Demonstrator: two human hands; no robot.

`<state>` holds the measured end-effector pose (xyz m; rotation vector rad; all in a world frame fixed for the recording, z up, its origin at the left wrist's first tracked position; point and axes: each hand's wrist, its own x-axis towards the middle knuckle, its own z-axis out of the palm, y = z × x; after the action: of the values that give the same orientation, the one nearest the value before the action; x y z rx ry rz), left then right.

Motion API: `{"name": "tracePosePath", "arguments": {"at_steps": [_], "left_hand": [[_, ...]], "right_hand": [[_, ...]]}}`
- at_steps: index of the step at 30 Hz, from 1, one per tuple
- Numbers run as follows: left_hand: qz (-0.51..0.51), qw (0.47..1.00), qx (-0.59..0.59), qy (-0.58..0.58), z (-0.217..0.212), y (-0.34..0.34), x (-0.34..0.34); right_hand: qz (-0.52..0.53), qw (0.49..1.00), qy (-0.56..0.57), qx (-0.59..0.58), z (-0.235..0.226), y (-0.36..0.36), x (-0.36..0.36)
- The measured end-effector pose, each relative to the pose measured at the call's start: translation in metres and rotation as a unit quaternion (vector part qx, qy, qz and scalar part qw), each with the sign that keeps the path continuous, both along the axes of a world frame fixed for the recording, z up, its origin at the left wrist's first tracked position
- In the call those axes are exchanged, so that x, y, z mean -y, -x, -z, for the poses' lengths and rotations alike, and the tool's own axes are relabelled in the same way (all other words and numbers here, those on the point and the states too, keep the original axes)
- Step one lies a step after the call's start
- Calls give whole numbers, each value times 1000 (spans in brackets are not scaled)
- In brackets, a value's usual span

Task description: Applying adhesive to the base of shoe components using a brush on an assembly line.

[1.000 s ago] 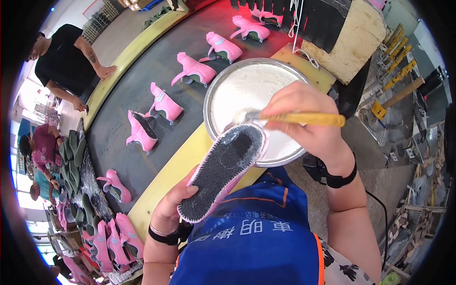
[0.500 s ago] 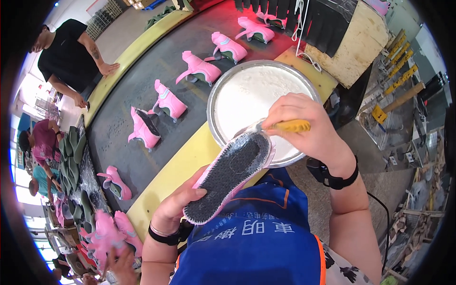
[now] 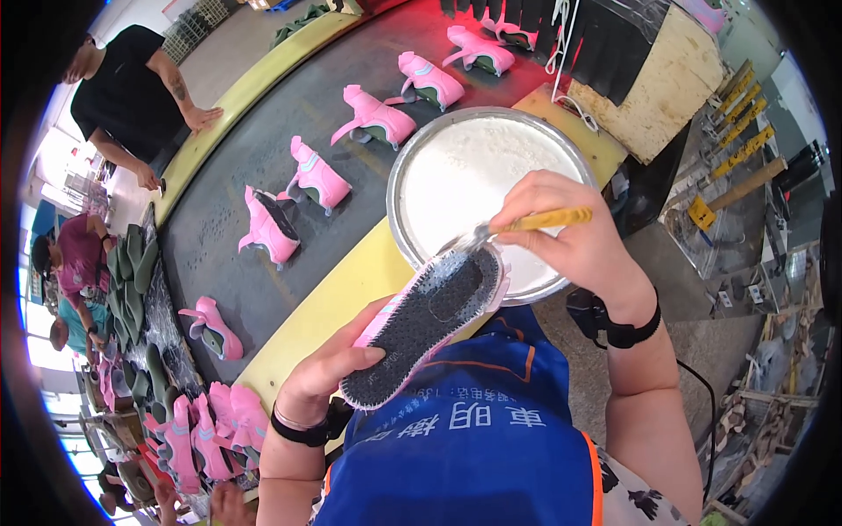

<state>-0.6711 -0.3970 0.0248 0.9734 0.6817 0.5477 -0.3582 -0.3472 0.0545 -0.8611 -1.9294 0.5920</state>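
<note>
My left hand (image 3: 338, 361) grips a pink shoe upper (image 3: 408, 337) near its lower left end, thumb on the dark bottom face. That face is turned up, with stitching round its edge, and its far end looks wet with whitish liquid. In my right hand (image 3: 557, 232) is a brush (image 3: 548, 219) with a yellow handle, held between thumb and fingers. Its bristles touch the far end of the bottom face. Just beyond stands a round metal pan (image 3: 399, 210) of white liquid (image 3: 474, 167), partly covered by my right hand and the shoe upper.
Pink shoe uppers (image 3: 373, 118) stand in a row on the dark conveyor belt (image 3: 210, 210), which has yellow edging (image 3: 307, 316). More pink uppers (image 3: 210, 438) cluster lower left beside another person's hand (image 3: 230, 504). A person in black (image 3: 127, 96) leans on the far edge. Yellow-marked handles (image 3: 741, 145) are at the right.
The brush has swung to a flatter angle, its bristles on the rim of the bottom face. At lower left, the other person's hand has withdrawn from the pink uppers, which now stand side by side.
</note>
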Motion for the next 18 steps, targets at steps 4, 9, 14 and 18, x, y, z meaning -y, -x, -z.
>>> {"name": "tracePosePath", "arguments": {"at_steps": [4,9,14,18], "left_hand": [[-3,1000,20,1,2,3,2],[-8,1000,25,-14,0,8,5],[-66,995,-8,-76,17,45,12],[-260,959,113,23,66,87,7]], "right_hand": [[35,999,-15,-14,-3,2,6],[-47,999,-6,-16,6,16,11],[195,979,-32,40,17,5,7],[245,963,41,-108,24,-22,17]]}}
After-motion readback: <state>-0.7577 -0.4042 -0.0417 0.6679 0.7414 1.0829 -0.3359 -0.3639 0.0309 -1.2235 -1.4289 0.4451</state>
